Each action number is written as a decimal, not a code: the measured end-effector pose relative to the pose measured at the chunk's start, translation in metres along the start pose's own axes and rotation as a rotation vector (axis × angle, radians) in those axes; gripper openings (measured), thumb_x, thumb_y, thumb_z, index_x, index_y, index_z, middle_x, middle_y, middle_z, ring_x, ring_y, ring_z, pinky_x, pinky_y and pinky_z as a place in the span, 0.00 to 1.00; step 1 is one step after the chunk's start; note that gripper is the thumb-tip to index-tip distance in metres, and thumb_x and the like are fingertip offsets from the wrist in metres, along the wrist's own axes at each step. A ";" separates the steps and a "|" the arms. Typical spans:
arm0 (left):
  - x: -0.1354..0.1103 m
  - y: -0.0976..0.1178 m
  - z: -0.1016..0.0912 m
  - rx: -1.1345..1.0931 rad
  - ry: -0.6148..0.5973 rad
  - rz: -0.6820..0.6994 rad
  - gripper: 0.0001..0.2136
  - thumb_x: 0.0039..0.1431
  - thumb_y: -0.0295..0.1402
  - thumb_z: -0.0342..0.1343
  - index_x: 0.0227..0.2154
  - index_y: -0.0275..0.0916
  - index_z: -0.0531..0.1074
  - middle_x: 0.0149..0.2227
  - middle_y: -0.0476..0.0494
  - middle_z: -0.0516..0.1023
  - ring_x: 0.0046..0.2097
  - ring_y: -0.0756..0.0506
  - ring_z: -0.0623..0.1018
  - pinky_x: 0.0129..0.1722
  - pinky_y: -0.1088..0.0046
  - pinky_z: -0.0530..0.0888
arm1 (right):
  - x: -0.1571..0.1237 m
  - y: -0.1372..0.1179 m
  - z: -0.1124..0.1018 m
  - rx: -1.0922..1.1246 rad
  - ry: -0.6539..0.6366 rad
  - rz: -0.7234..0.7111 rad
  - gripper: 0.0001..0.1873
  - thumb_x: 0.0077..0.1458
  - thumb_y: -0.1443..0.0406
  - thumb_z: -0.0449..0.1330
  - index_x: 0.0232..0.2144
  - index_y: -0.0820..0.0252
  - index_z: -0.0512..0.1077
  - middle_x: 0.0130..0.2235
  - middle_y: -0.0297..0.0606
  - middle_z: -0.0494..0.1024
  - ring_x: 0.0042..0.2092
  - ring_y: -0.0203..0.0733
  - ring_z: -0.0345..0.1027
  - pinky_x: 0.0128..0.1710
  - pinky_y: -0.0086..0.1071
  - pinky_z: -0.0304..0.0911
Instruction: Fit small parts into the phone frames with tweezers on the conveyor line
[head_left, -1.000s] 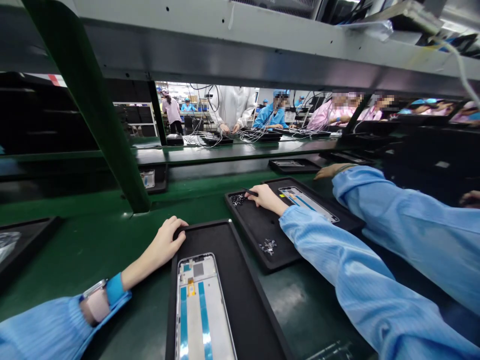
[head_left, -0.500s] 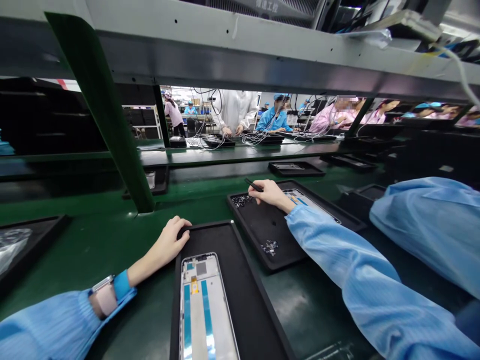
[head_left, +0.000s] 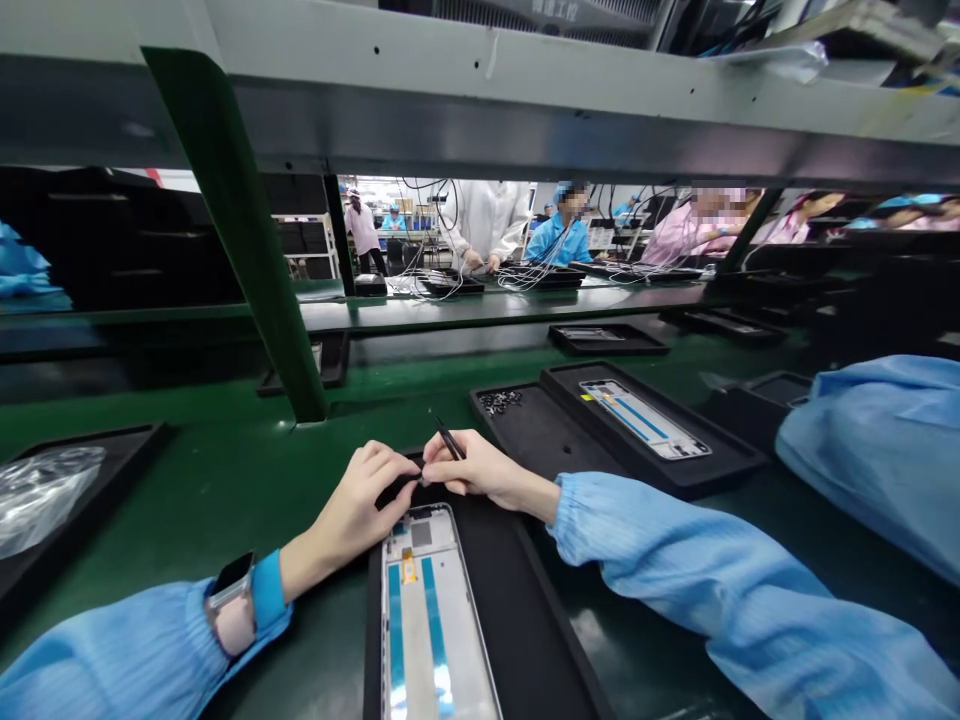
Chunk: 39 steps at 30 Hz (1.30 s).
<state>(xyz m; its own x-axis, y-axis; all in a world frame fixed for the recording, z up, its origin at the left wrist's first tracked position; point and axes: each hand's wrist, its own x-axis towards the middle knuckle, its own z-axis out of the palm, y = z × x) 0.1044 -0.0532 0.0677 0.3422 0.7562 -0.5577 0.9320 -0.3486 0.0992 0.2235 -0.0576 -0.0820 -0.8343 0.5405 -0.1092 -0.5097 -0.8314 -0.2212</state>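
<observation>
A black tray (head_left: 536,610) holds a silver phone frame (head_left: 448,620), just on the near side of the right hand (head_left: 480,468), which is closed around a slim dark tool (head_left: 452,440), and the left hand (head_left: 367,496), thumb and forefinger nearly meeting at a tiny part (head_left: 421,481), its grip unclear.

At center frame, I saw the left hand (head_left: 364,500) just beside the right hand (head_left: 486,470), which held a black tool (head_left: 451,440); a phone casing (head_left: 442,625) lay below.
</observation>
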 end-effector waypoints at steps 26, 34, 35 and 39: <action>0.002 0.005 -0.003 0.009 -0.006 0.066 0.06 0.56 0.26 0.50 0.29 0.38 0.72 0.27 0.49 0.76 0.34 0.48 0.70 0.39 0.66 0.62 | -0.001 0.001 -0.001 0.026 0.033 0.086 0.12 0.40 0.65 0.65 0.25 0.66 0.67 0.23 0.35 0.74 0.16 0.22 0.54 0.13 0.18 0.42; 0.005 0.007 -0.002 -0.185 -0.044 -0.274 0.04 0.52 0.27 0.53 0.26 0.37 0.73 0.28 0.47 0.73 0.33 0.48 0.72 0.36 0.71 0.66 | -0.009 0.004 0.006 -0.618 0.211 -0.312 0.07 0.50 0.66 0.57 0.27 0.65 0.74 0.17 0.31 0.68 0.19 0.30 0.60 0.22 0.24 0.55; 0.005 0.007 -0.002 -0.209 -0.048 -0.286 0.05 0.52 0.27 0.53 0.26 0.37 0.73 0.28 0.47 0.73 0.33 0.49 0.71 0.35 0.72 0.67 | -0.009 0.005 0.006 -0.670 0.216 -0.346 0.07 0.49 0.67 0.57 0.26 0.65 0.74 0.18 0.32 0.69 0.20 0.30 0.61 0.22 0.24 0.55; 0.006 0.008 -0.002 -0.248 -0.054 -0.291 0.05 0.51 0.26 0.53 0.26 0.36 0.74 0.27 0.47 0.72 0.33 0.49 0.71 0.34 0.73 0.68 | -0.009 0.006 0.008 -0.763 0.223 -0.446 0.05 0.46 0.71 0.58 0.25 0.65 0.74 0.21 0.32 0.70 0.22 0.30 0.60 0.22 0.24 0.54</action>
<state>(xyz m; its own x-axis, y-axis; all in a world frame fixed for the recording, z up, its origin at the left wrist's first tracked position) 0.1139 -0.0509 0.0667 0.0587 0.7711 -0.6340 0.9921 0.0256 0.1231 0.2264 -0.0690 -0.0749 -0.4930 0.8696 -0.0273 -0.4316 -0.2718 -0.8601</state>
